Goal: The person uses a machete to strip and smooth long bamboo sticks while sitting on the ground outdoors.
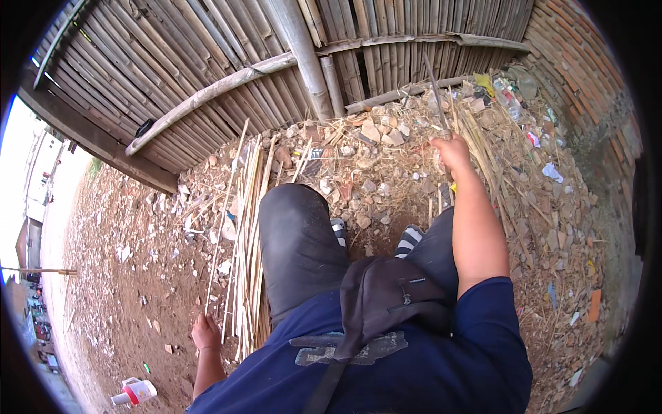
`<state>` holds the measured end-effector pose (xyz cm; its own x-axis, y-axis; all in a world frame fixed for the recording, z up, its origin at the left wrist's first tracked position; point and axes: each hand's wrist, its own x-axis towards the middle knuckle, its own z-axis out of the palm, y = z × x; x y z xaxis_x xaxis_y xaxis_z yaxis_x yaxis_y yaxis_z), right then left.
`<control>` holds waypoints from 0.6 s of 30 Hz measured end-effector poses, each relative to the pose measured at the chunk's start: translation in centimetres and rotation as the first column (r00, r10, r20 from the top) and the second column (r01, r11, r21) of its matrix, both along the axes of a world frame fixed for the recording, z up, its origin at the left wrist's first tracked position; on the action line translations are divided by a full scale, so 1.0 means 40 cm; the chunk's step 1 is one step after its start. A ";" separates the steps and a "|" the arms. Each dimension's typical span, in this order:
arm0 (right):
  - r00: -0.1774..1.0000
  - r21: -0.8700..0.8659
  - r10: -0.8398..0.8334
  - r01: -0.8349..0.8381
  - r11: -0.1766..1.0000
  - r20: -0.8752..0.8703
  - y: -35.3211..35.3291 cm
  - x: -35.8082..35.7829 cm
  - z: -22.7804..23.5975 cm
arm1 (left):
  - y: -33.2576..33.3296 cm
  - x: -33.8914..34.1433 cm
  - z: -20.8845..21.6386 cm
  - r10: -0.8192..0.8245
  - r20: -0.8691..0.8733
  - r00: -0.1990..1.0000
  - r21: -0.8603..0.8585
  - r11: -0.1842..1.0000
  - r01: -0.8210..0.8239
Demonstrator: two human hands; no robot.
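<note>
My left hand (207,332), low on the left, is closed on the near end of a long thin bamboo strip (226,224). The strip runs away from me toward the fence. Just right of it, beside my left leg, lies a bundle of pale split bamboo strips (246,255). My right hand (452,150) is stretched forward past my right knee, its fingers wrapped round the handle of a long knife (434,90). The narrow dark blade points up toward the fence; the handle is mostly hidden. More bamboo strips (483,155) lie on the ground right of this hand.
A bamboo fence (386,69) stands ahead, and a brick wall (586,76) on the right. Broken stones (372,131) and litter cover the ground. A white and red plastic jug (138,391) lies at the lower left. A dark bag (393,297) hangs across my front.
</note>
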<state>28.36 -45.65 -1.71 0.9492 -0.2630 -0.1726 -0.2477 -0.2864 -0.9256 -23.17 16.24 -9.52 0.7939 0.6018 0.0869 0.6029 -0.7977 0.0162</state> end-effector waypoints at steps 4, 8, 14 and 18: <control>0.999 0.069 -0.005 0.002 0.998 0.045 0.043 -0.013 0.020 | -0.044 -0.031 -0.064 0.145 0.062 0.988 -0.064 0.988 -0.141; 0.992 -0.046 0.060 -0.055 0.997 0.114 0.067 -0.037 0.054 | -0.048 0.010 -0.079 0.198 -0.092 0.976 -0.098 0.974 -0.206; 0.971 -0.201 0.107 -0.064 0.977 0.212 0.040 0.018 0.003 | 0.003 0.019 -0.239 0.199 -0.153 0.968 -0.088 0.973 -0.214; 0.908 -0.302 0.134 -0.009 0.953 0.396 0.100 -0.055 0.167 | -0.067 -0.004 -0.317 0.209 -0.213 0.954 -0.264 0.928 -0.262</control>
